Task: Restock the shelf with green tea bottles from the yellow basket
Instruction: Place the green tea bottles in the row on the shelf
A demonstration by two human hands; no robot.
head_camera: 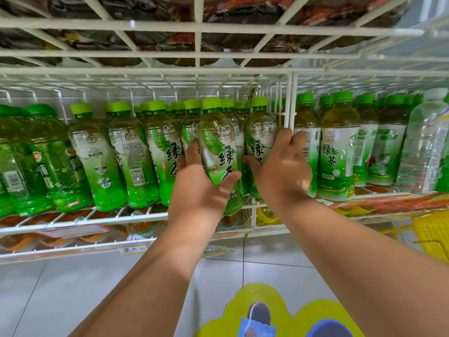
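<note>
Two hands working front row, head view. Left hand (196,176) gripping green tea bottle (220,152), fingers and thumb wrapping its lower body, bottle tilting over wire shelf (136,218) edge, dead centre. Right hand (283,164) at 3 o'clock of it, fingers curling round neighbouring bottle (258,142), steadying. Yellow basket (432,235) sitting at 4 o'clock, low. Placing step likely underway; next calling for pushing bottle upright into gap, then letting go.

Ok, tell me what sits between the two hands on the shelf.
In the head view, one green tea bottle stands between the left hand and the right hand; the left hand grips it, and the right grips the next bottle.
</note>
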